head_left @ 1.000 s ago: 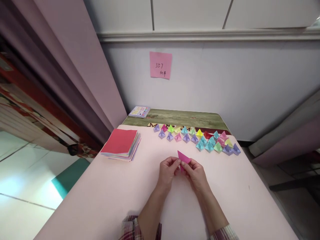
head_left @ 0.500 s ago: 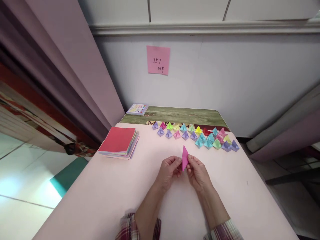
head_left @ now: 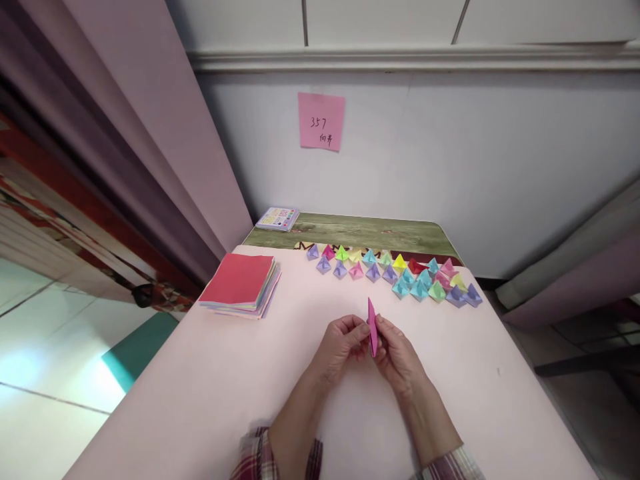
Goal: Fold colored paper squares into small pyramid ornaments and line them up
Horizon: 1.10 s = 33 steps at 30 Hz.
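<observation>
A folded magenta paper [head_left: 373,330] is held upright and nearly edge-on above the table, its narrow tip pointing away from me. My left hand [head_left: 345,343] pinches its left side between thumb and fingers. On the other side my right hand [head_left: 397,353] grips it, thumb near the upper edge and fingers partly hidden behind the paper. Beyond the hands stand several small folded paper boats in rows, among them a purple boat [head_left: 373,272], a yellow boat [head_left: 399,262] and a blue boat [head_left: 420,289].
A stack of coloured paper sheets [head_left: 239,280], red on top, lies at the left of the pale table [head_left: 210,400]. Farther back a printed packet [head_left: 278,218] rests on a green wood-patterned surface [head_left: 350,231]. A pink note [head_left: 321,122] is stuck to the wall.
The magenta paper has turned from showing its broad face to nearly edge-on and come slightly toward me. Both hands still hold it. The view has shifted a little.
</observation>
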Motion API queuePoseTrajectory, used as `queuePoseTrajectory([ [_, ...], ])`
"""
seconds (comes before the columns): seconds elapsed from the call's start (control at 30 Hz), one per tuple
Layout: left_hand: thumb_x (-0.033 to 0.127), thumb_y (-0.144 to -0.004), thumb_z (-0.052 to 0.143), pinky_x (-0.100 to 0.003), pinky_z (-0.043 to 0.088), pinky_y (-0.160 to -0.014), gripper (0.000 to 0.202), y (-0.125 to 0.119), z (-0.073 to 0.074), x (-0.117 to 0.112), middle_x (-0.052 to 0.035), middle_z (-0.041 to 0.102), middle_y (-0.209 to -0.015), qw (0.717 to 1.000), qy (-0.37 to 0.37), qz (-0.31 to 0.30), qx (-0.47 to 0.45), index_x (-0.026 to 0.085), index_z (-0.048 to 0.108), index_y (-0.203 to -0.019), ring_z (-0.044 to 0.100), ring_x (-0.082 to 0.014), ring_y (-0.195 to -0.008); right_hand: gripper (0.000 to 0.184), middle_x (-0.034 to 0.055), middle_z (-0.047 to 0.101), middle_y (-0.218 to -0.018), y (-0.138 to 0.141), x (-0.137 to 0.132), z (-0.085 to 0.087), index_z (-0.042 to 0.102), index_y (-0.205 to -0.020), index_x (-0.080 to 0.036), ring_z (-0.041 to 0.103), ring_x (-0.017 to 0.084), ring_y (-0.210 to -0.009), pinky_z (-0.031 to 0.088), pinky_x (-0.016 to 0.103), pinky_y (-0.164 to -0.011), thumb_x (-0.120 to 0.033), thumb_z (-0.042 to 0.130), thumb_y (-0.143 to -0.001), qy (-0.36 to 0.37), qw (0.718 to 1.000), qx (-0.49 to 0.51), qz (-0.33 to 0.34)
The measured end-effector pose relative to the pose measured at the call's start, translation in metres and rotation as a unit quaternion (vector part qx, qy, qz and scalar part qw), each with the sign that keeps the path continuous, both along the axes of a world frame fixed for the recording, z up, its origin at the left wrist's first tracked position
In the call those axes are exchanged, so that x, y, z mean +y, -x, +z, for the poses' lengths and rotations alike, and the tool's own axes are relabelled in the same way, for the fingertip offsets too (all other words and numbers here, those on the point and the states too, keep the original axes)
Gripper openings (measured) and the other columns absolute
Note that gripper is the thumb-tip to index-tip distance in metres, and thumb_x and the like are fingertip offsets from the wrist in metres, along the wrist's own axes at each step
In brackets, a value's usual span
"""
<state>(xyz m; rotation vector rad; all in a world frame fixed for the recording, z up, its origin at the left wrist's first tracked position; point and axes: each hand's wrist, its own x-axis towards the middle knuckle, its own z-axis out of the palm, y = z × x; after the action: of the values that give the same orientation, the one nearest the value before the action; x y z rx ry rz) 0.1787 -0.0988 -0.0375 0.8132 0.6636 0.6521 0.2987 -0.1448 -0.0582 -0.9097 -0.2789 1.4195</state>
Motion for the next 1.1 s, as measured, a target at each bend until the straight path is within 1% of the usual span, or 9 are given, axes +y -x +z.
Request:
queuePoseTrajectory([
  [0.33, 0.045, -0.076, 0.072, -0.021, 0.041, -0.052, 0.033, 0.003, 0.009, -0.001, -0.0055, 0.067, -0.071, 0.999, -0.027, -0.034, -0.013, 0.014, 0.059, -0.073, 0.056, -0.0103, -0.056, 0.028, -0.0085, 0.05, -0.047, -0.002, -0.001, 0.005, 0.062, -0.072, -0.017, 0.042, 0.004, -0.038, 0.042, 0.014, -0.037, -0.036, 0.082, -0.07, 0.029, 0.997, 0.07, -0.008],
  [0.47, 0.047, -0.077, 0.069, -0.023, 0.045, -0.055, 0.034, 0.002, 0.012, -0.003, -0.0073, 0.068, -0.076, 0.999, -0.038, -0.03, -0.018, 0.014, 0.061, -0.078, 0.06, -0.013, -0.061, 0.029, -0.0086, 0.048, -0.048, -0.003, -0.002, 0.006, 0.061, -0.071, -0.017, 0.04, 0.005, -0.038, 0.042, 0.016, -0.037, -0.039, 0.08, -0.07, 0.028, 0.997, 0.066, -0.007],
  [0.57, 0.047, -0.078, 0.067, -0.025, 0.048, -0.056, 0.033, 0.001, 0.011, -0.003, -0.0076, 0.068, -0.079, 0.998, -0.058, -0.022, -0.01, 0.015, 0.063, -0.086, 0.062, -0.0152, -0.064, 0.03, -0.0073, 0.05, -0.049, -0.005, -0.001, 0.004, 0.062, -0.071, -0.018, 0.044, 0.007, -0.04, 0.042, 0.019, -0.039, -0.043, 0.078, -0.071, 0.011, 1.0, 0.004, -0.003],
  [0.67, 0.042, -0.077, 0.069, -0.026, 0.05, -0.056, 0.03, 0.0, 0.007, -0.002, -0.006, 0.068, -0.077, 0.996, -0.088, -0.009, 0.014, 0.015, 0.064, -0.089, 0.061, -0.0147, -0.061, 0.033, -0.0056, 0.048, -0.047, -0.009, -0.001, 0.001, 0.063, -0.066, -0.018, 0.044, 0.008, -0.043, 0.038, 0.02, -0.04, -0.048, 0.074, -0.074, -0.021, 0.991, -0.133, -0.007],
  [0.77, 0.04, -0.076, 0.07, -0.026, 0.05, -0.054, 0.028, -0.001, 0.0, 0.0, -0.0043, 0.067, -0.072, 0.993, -0.116, 0.004, 0.034, 0.015, 0.064, -0.089, 0.061, -0.0144, -0.057, 0.031, -0.004, 0.052, -0.052, -0.013, -0.002, 0.0, 0.071, -0.076, -0.018, 0.042, 0.008, -0.046, 0.034, 0.021, -0.044, -0.049, 0.07, -0.078, -0.031, 0.96, -0.278, -0.014],
  [0.87, 0.038, -0.077, 0.067, -0.025, 0.048, -0.05, 0.025, -0.001, -0.006, 0.001, -0.0022, 0.064, -0.066, 0.988, -0.136, 0.009, 0.067, 0.016, 0.064, -0.088, 0.059, -0.0141, -0.052, 0.03, 0.0025, 0.065, -0.08, -0.013, -0.002, -0.001, 0.075, -0.091, -0.021, 0.049, 0.01, -0.054, 0.041, 0.024, -0.051, -0.048, 0.065, -0.082, -0.049, 0.913, -0.406, -0.015],
  [0.93, 0.035, -0.078, 0.065, -0.025, 0.048, -0.049, 0.02, 0.0, -0.01, 0.001, -0.0009, 0.063, -0.063, 0.983, -0.156, 0.021, 0.099, 0.016, 0.064, -0.085, 0.058, -0.0141, -0.052, 0.032, 0.0053, 0.065, -0.095, -0.009, -0.002, -0.002, 0.073, -0.1, -0.021, 0.052, 0.011, -0.057, 0.044, 0.026, -0.054, -0.047, 0.062, -0.083, -0.039, 0.872, -0.487, -0.041],
  [1.03, 0.028, -0.078, 0.061, -0.024, 0.046, -0.052, 0.012, 0.0, -0.014, 0.002, -0.0009, 0.063, -0.065, 0.961, -0.215, 0.072, 0.161, 0.016, 0.064, -0.082, 0.058, -0.0136, -0.055, 0.033, 0.0047, 0.064, -0.09, 0.001, -0.003, -0.002, 0.068, -0.105, -0.02, 0.052, 0.011, -0.054, 0.047, 0.026, -0.056, -0.045, 0.06, -0.085, -0.003, 0.809, -0.578, -0.108],
  [1.1, 0.025, -0.079, 0.058, -0.023, 0.045, -0.053, 0.011, 0.0, -0.016, 0.001, -0.0008, 0.062, -0.065, 0.939, -0.256, 0.105, 0.203, 0.017, 0.064, -0.082, 0.057, -0.0132, -0.056, 0.026, 0.0043, 0.064, -0.084, 0.007, -0.004, -0.001, 0.067, -0.097, -0.019, 0.056, 0.012, -0.058, 0.048, 0.026, -0.059, -0.042, 0.057, -0.088, -0.012, 0.783, -0.609, -0.125],
])
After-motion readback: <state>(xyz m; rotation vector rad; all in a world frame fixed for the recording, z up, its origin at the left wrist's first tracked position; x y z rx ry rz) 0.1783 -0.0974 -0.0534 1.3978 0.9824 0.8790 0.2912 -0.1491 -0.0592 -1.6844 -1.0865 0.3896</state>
